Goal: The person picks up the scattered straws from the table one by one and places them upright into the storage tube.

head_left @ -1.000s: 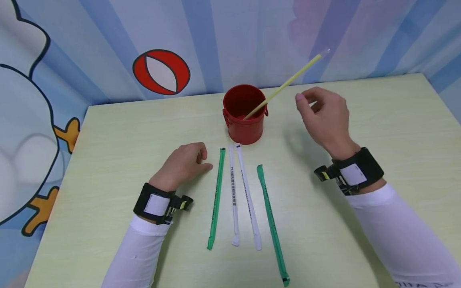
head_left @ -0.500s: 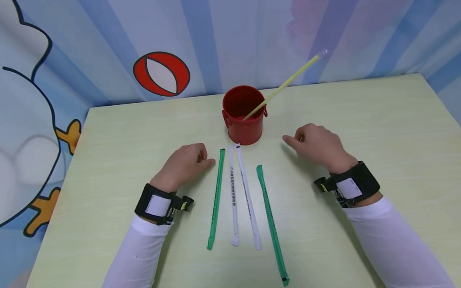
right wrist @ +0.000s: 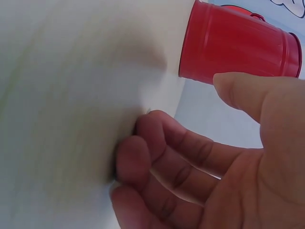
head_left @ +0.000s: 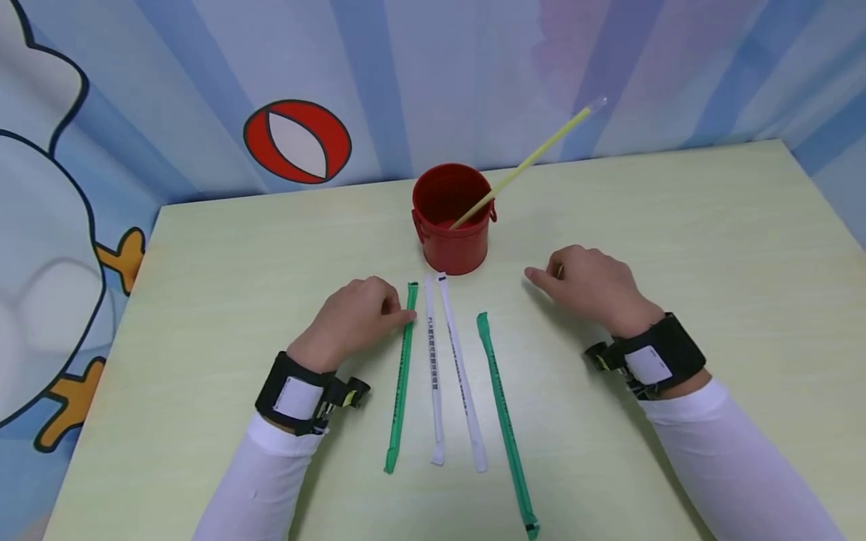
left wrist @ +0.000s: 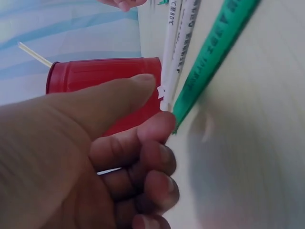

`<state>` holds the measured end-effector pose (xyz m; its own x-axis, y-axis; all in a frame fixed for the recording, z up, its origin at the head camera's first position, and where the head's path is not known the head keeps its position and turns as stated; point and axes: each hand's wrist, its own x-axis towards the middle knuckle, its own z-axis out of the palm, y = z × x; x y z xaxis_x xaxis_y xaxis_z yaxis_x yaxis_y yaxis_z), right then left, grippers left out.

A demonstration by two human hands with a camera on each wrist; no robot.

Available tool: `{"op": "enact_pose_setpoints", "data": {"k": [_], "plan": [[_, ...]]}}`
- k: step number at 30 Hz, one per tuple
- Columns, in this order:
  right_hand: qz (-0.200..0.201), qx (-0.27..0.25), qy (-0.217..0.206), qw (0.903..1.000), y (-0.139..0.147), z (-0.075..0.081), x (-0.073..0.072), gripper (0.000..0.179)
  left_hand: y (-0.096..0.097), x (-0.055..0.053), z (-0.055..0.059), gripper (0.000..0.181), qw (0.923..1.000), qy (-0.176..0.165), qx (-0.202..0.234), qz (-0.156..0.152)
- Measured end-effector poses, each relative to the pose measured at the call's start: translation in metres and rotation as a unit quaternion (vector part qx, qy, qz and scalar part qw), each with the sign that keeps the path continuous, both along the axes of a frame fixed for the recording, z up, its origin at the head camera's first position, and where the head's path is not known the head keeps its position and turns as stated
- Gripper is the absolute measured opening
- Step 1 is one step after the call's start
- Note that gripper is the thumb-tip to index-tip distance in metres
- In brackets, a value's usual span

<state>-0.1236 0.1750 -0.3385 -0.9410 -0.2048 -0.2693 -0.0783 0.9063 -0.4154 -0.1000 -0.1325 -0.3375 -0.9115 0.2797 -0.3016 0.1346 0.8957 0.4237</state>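
My left hand (head_left: 358, 319) is beside the left green paper-wrapped straw (head_left: 401, 391), its thumb tip overlapping the straw in the head view. In the left wrist view, thumb and index finger stand apart with nothing between them, and the fingertips are right at the end of this green straw (left wrist: 209, 57). Low over the table, right of the red bucket (head_left: 456, 252), my right hand (head_left: 595, 289) holds nothing; its fingers are loosely bent, the thumb apart. Two white wrapped straws (head_left: 435, 391) and another green straw (head_left: 504, 406) lie between the hands.
A yellow straw (head_left: 541, 154) in a clear wrapper leans in the bucket, sticking out to the right. The pale wooden table (head_left: 731, 248) ends at a blue striped curtain (head_left: 440, 83) behind the bucket, with cartoon prints on it.
My right hand has come down toward the table and nearer to me. My left hand has shifted slightly right, its thumb now over the green straw. The straws and bucket lie as before.
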Motion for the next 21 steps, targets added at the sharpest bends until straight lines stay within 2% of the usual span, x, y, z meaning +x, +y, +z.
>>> {"op": "enact_pose_setpoints", "data": {"k": [6, 9, 16, 21], "plan": [[-0.001, 0.003, 0.003, 1.0000, -0.0009, -0.0020, 0.0010, 0.043, 0.0018, 0.0041, -0.0004, 0.032, 0.9975, -0.063, -0.029, -0.009], [-0.002, 0.004, 0.003, 1.0000, -0.0014, -0.0017, 0.0006, 0.043, 0.0028, 0.0047, -0.0015, 0.033, 0.9961, -0.078, -0.041, -0.013], [-0.003, 0.006, 0.007, 1.0000, -0.0018, -0.0021, 0.0010, 0.043, 0.0018, 0.0048, -0.0027, 0.036, 0.9960, -0.078, -0.038, -0.021], [-0.005, 0.007, 0.010, 0.9999, -0.0026, -0.0033, 0.0011, 0.042, -0.0003, 0.0045, -0.0018, 0.031, 0.9967, -0.064, -0.049, -0.010]]}}
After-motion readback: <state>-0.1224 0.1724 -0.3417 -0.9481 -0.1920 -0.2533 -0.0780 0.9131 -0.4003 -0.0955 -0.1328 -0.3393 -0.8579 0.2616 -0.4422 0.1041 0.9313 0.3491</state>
